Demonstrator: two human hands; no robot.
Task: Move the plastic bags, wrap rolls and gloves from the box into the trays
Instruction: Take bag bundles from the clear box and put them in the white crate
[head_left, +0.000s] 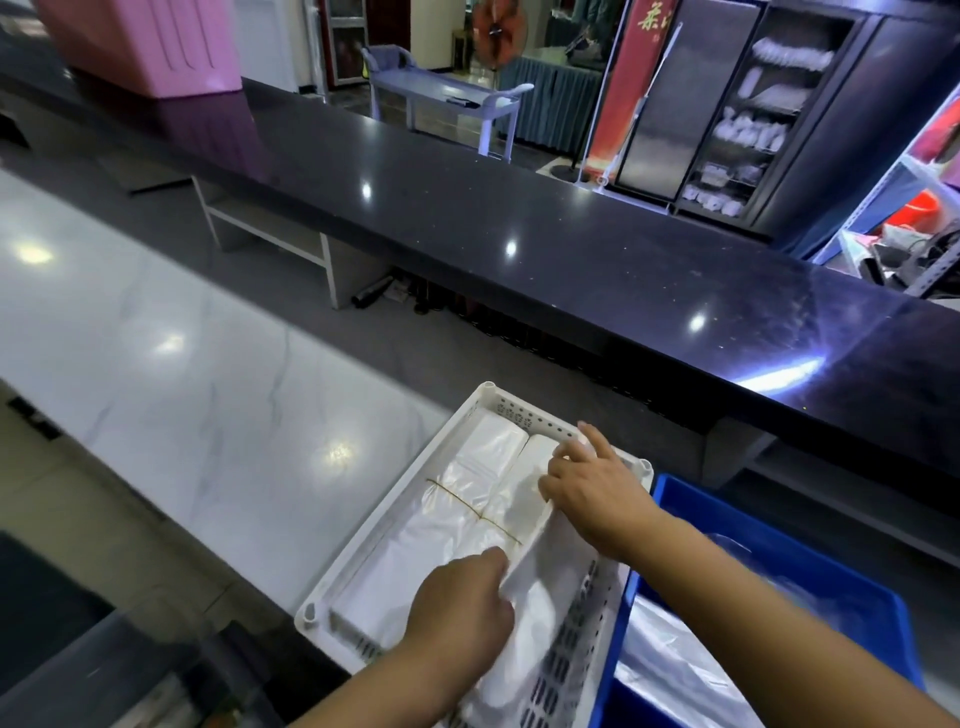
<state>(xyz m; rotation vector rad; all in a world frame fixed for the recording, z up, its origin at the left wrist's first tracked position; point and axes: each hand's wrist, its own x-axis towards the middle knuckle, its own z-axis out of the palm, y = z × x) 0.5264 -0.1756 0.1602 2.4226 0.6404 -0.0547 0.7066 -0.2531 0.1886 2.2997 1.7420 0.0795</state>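
Marble-white worktop stretches out on the left, with a raised black glossy counter running across behind it. At the near right corner of the worktop sits a white perforated plastic tray, and just beside it on the right, a blue plastic box with clear plastic film lying inside. In the tray, a flat bundle of translucent plastic bags tied with a thin rubber band lies along the left side, and a second white bundle of bags lies beside it on the right, tilted against the tray's right wall. The left hand is at the near end, fingers pinched on the edge of that second bundle. The right hand is at the far end, fingers spread and pressing down on the same bundle near the tray's far right corner, index finger extended toward the rim.
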